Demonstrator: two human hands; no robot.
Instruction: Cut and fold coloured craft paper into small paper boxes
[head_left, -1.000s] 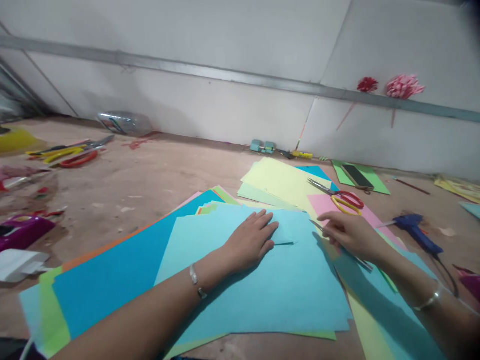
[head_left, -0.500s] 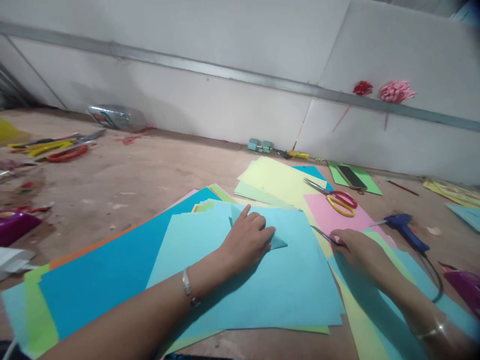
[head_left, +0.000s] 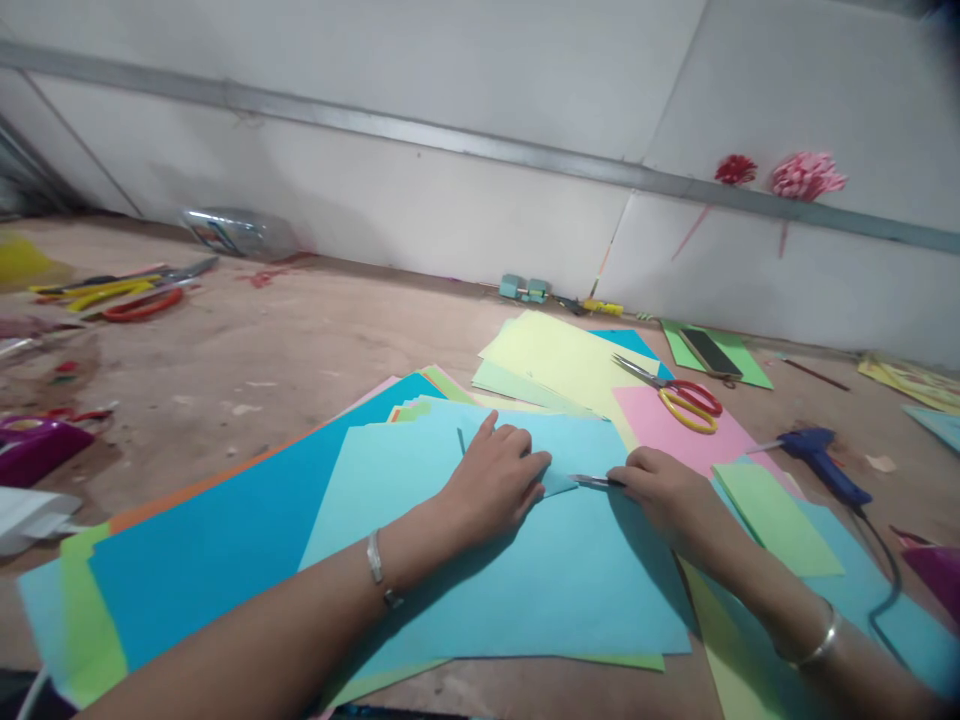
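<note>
My left hand (head_left: 499, 470) lies with its fingers spread on a small folded piece of light blue paper (head_left: 559, 483), pressing it against a stack of light blue sheets (head_left: 480, 600). Much of the folded piece is hidden under the hand. From the right, my right hand (head_left: 660, 490) grips a slim pointed metal tool (head_left: 592, 481). Its tip is at the folded paper's right corner; I cannot tell whether they touch. The tool's grip is hidden in my fingers, so its kind is unclear.
Darker blue sheets (head_left: 225, 540) fan out at left. Red-and-yellow-handled scissors (head_left: 686, 402) lie on pink paper (head_left: 645, 415). A blue glue gun (head_left: 821, 465) with a cord sits at right. Behind are a phone (head_left: 709, 352) and a plastic bottle (head_left: 240, 232); more scissors (head_left: 142, 305) lie at left.
My right hand has moved left with the pointed tool, bringing its tip to the folded paper's corner. A green sheet near my right forearm is more exposed. My left hand stays in place.
</note>
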